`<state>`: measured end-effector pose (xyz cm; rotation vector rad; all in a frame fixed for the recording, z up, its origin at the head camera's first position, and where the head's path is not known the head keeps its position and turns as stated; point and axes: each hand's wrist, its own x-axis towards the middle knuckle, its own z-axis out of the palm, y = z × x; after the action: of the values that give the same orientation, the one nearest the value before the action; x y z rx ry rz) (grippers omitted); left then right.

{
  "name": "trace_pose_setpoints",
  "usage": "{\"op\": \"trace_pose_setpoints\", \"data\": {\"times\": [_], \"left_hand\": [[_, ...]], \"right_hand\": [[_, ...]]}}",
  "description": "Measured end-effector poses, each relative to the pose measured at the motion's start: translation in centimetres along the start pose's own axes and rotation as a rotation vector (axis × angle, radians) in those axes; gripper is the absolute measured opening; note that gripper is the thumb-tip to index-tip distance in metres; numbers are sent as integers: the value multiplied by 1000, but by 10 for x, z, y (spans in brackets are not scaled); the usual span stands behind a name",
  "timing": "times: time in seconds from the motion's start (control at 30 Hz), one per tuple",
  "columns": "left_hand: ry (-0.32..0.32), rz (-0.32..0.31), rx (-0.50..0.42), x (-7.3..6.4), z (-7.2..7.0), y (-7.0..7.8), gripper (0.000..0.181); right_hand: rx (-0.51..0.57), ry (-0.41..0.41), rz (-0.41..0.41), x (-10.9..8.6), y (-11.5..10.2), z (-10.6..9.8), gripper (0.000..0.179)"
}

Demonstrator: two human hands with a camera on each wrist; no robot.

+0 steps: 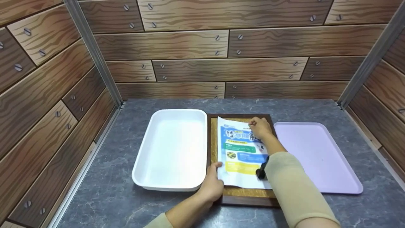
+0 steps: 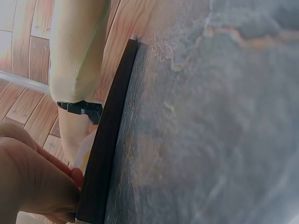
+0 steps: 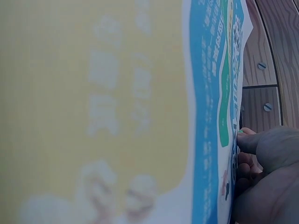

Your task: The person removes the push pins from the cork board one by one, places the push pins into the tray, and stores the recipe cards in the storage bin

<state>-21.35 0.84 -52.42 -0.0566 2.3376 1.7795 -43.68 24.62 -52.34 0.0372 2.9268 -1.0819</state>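
A printed paper poster (image 1: 242,158) in blue, green and yellow lies on a cork board (image 1: 234,192) with a dark wooden frame. At the poster's upper right edge, my right hand (image 1: 261,129) has its fingers curled. In the right wrist view, its thumb and finger pinch a tiny green thing (image 3: 241,133), which looks like a push pin and is mostly hidden. My left hand (image 1: 212,186) grips the left side of the board near its front corner, the thumb over the frame touching the poster's left edge. Its other fingers are largely hidden.
A deep white tray (image 1: 141,158) stands against the board's left side. To the right lies a flat lilac tray (image 1: 329,164), partly behind the right sleeve (image 1: 294,183). Wood-patterned walls (image 1: 190,44) enclose the grey marbled table (image 1: 104,186) at the back and sides.
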Motion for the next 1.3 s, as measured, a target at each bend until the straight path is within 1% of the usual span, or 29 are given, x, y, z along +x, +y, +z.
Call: {"op": "trace_pose_setpoints", "data": {"times": [0.2,0.3,0.43,0.53,0.67,0.83,0.97,1.13,1.23,1.3], "left_hand": [[0,-6,-6,-1,0,1,69],[7,-10,0,-2,0,2,69],[16,-5,12,-1,1,2,68],[8,-1,2,-1,0,1,68],[-2,3,-31,-2,0,1,68],[-4,2,-53,-2,1,2,65],[11,8,-54,-2,1,4,62],[25,52,-47,-4,1,5,56],[14,73,-42,-5,1,8,55],[-3,80,-50,-6,0,10,58]], "right_hand": [[-35,16,-15,1,1,1,10],[-19,12,-12,2,2,1,10],[55,-14,0,2,4,-1,10],[125,-26,5,2,5,-1,11],[210,-22,20,1,7,-2,15],[316,-18,64,1,10,-5,22],[374,16,93,0,11,-7,24],[416,54,114,-1,12,-8,27],[424,67,113,-1,13,-7,28],[449,73,119,-1,13,-7,28]]}}
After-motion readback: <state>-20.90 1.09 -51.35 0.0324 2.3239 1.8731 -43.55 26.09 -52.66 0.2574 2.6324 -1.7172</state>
